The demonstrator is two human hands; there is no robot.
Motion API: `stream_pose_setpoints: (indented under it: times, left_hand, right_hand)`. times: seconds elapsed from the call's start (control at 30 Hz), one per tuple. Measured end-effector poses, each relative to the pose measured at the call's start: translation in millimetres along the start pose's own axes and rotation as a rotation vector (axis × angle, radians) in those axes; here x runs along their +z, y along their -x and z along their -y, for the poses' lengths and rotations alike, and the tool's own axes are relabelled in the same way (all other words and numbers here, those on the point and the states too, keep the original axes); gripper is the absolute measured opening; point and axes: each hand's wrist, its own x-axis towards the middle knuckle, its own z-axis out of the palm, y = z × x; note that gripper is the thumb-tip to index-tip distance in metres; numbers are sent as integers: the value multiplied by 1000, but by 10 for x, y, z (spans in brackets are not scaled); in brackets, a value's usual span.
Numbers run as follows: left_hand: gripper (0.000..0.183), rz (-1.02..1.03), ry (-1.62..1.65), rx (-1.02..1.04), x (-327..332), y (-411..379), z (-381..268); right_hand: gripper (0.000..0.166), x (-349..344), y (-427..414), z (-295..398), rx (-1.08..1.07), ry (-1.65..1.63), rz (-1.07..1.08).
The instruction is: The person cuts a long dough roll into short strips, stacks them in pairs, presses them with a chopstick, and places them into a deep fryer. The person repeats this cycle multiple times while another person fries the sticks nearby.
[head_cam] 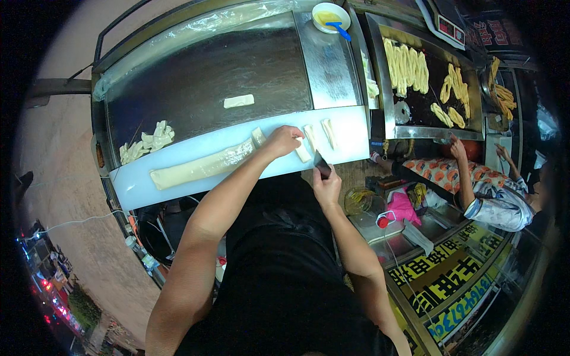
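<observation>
My right hand (327,184) grips a cleaver-like knife (321,164) by its dark handle, the blade over the near edge of a white cutting board (352,133). My left hand (285,140) reaches over the board, its fingertips at the upper end of a short dough strip (303,151); whether they pinch it I cannot tell. Two more dough strips, one (310,135) beside it and another (328,133) farther right, lie on the board. Left of my left hand are a narrow cut dough piece (258,135) and a long flattened dough slab (202,163).
Beyond the board, a dark worktop (200,80) bears a dough piece (238,101) and crumpled dough (156,137). A white bowl (331,18) holds yellow liquid and a blue-handled brush. At right, a fryer (434,132) holds dough sticks; a co-worker's hand (458,147) is near its edge.
</observation>
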Motion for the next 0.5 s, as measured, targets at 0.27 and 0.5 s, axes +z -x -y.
stream_pose_setpoints:
  times: [0.27,0.5]
  left_hand:
    - [24,-66,-50,-52,-69,-6,-32]
    - [22,-195,-115,-30,-12,38,-43]
  right_hand:
    - [17,155,-130,55,-117,34,15]
    - [12,206,-99,4,-165,26,5]
